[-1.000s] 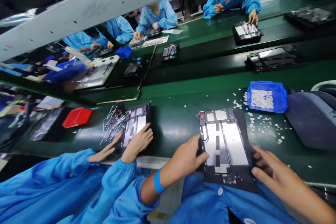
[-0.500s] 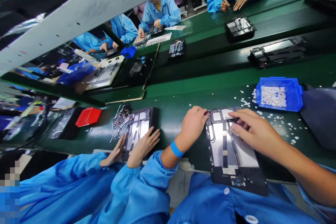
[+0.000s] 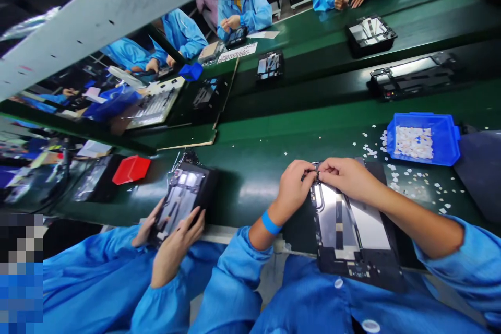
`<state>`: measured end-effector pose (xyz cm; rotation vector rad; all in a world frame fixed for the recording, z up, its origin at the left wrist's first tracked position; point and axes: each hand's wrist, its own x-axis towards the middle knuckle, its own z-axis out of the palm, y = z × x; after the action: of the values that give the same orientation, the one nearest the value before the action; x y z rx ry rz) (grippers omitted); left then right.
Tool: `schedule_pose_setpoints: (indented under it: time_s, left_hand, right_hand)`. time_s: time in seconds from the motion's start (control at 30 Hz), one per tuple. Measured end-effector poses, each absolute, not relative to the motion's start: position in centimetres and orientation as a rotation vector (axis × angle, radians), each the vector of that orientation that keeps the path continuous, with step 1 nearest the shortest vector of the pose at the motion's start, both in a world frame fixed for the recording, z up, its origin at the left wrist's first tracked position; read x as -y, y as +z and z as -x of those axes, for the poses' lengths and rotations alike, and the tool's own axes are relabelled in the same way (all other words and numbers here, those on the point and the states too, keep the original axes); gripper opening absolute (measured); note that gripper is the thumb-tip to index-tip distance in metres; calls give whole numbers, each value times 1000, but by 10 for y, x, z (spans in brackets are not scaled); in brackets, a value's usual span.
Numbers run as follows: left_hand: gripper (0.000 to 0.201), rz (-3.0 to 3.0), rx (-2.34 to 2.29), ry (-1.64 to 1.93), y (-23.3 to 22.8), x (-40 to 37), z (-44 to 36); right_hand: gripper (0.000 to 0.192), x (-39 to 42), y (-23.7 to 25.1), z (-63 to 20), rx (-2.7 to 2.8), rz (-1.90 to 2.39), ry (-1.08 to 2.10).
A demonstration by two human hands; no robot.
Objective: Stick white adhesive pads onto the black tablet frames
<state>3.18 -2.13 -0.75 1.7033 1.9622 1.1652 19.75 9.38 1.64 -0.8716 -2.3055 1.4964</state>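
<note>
Head view: both hands' fingers (image 3: 313, 171) pinch the far edge of black-framed, silver-panelled tablet chassis (image 3: 354, 229).

Electronics assembly line in a factory

Workers in blue smocks (image 3: 242, 8) sit along long green conveyor benches (image 3: 274, 146); opened tablet frames (image 3: 352, 224) and a blue parts bin (image 3: 425, 138) lie along them.

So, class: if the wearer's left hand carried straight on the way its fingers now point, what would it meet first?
The left hand points rightward at the panel's top edge, so it would meet the right hand first; their fingertips already look almost touching, though depth is unclear.
</note>
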Motion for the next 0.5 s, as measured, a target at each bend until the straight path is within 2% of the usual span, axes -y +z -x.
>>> schedule_pose_setpoints:
  time_s: [0.17, 0.27, 0.4, 0.5]
  left_hand:
    - [17, -1358, -1982, 1183, 3, 33, -49]
    - [14, -1225, -1993, 1206, 6, 33, -53]
    - [13, -1039, -1909, 1290, 6, 29, -51]
    - [12, -1021, -1906, 1297, 7, 32, -52]
  right_hand:
    - [16, -86, 12, -198, 2270, 886, 1386]
    - [13, -79, 9, -200, 2318, 886, 1164]
    - [24, -67, 6, -204, 2416, 857, 765]
    - [29, -62, 5, -205, 2474, 809, 663]
